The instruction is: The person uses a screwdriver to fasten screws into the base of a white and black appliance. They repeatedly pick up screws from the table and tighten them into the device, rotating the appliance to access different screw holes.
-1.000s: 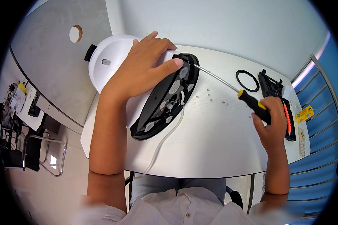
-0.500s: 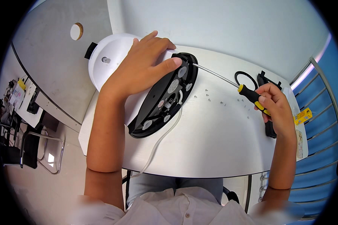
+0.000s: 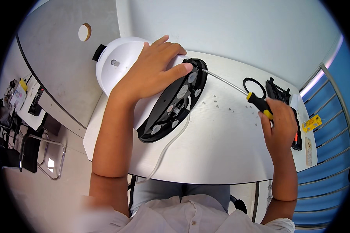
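A white appliance lies tipped on its side, its black underside (image 3: 155, 120) facing me. Round suction feet, a label and a white cord show on this base. My left hand (image 3: 153, 70) grips the appliance from above, fingers spread over the white body and thumb pressed on the edge of the base. In my right hand (image 3: 280, 124) is a screwdriver (image 3: 256, 101) with a black and yellow handle, its fingers closed round the grip. The long shaft reaches left to the base's upper end; its tip appears to sit in or at a recess there, too small to tell.
Several small screws (image 3: 230, 110) lie scattered on the white table (image 3: 206, 155). A black ring (image 3: 254, 79) and a black tool case (image 3: 277, 90) sit at the back right, near a yellow box (image 3: 312, 123). A white bowl (image 3: 109, 72) stands behind my left hand; metal rails border the right.
My right hand has turned on the screwdriver handle, its back now facing up and farther over the grip. The shaft stays at the base's upper end. The view has shifted slightly.
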Demonstrator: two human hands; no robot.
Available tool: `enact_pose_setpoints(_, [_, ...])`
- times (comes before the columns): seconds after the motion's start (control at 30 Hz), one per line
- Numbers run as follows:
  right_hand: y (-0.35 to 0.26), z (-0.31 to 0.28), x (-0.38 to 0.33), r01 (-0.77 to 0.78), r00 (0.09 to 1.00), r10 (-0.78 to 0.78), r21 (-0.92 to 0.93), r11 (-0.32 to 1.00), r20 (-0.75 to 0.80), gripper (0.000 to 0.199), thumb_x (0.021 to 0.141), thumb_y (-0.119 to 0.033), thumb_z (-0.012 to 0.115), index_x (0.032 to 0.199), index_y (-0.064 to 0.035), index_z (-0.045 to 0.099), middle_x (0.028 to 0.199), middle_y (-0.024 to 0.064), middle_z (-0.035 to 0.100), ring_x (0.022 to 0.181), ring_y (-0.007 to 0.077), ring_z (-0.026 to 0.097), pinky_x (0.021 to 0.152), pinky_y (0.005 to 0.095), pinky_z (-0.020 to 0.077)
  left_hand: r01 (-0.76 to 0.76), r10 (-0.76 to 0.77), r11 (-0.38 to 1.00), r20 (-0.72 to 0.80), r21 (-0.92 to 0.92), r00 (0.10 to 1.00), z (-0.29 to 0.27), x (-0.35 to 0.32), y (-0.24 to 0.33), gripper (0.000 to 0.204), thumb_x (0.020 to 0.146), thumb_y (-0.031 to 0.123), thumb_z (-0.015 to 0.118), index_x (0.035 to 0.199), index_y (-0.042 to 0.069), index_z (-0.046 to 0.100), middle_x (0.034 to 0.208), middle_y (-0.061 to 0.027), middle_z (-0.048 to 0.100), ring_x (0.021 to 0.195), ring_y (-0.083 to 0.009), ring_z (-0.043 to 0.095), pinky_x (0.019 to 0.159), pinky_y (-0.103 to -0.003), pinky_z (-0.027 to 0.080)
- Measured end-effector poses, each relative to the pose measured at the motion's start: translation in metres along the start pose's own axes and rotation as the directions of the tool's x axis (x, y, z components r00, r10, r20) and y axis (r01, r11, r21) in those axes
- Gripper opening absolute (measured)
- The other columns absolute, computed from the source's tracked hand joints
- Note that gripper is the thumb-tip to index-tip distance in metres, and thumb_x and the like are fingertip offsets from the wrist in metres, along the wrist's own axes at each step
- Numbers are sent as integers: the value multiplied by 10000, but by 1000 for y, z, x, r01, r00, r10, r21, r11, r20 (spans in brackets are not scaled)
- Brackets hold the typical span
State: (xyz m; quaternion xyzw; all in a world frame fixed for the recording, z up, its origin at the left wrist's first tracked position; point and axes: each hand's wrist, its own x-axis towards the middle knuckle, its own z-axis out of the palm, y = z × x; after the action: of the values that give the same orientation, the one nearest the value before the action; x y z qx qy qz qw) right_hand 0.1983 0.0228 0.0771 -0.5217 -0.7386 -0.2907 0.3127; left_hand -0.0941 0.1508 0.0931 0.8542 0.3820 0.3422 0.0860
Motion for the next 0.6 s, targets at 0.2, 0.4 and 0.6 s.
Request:
enact_pose_setpoints(0.2, [17, -18, 31, -775, 595, 451, 327, 541, 665, 182, 796, -141, 628, 908, 0, 606, 640, 29, 532, 617, 132, 526, 608, 267, 450, 1, -1, 1000, 22, 15, 1000, -1, 0, -1, 498, 867, 476, 488, 1140, 62, 539, 1179, -111, 538, 1363, -368, 231, 1097, -553, 63])
enact_pose_setpoints(0.4, [11, -19, 13, -374, 862, 208, 302, 877, 463, 374, 654, -56, 743, 942, -69, 505, 894, 74, 521, 781, 190, 505, 706, 264, 421, 14, -14, 1000, 20, 12, 1000, 0, -1, 0, 527, 868, 501, 487, 1170, 71, 532, 1256, -101, 520, 1368, -350, 231, 1104, -546, 72])
enact_pose_setpoints(0.6, [4, 4, -6, 68, 996, -75, -116, 991, -51, 343, 671, -75, 741, 988, -31, 616, 935, 97, 575, 798, 255, 540, 659, 329, 468, -2, 2, 1000, 7, 27, 1000, -1, -2, 1, 543, 868, 520, 470, 1160, 67, 534, 1221, -117, 531, 1361, -356, 241, 1098, -557, 90])
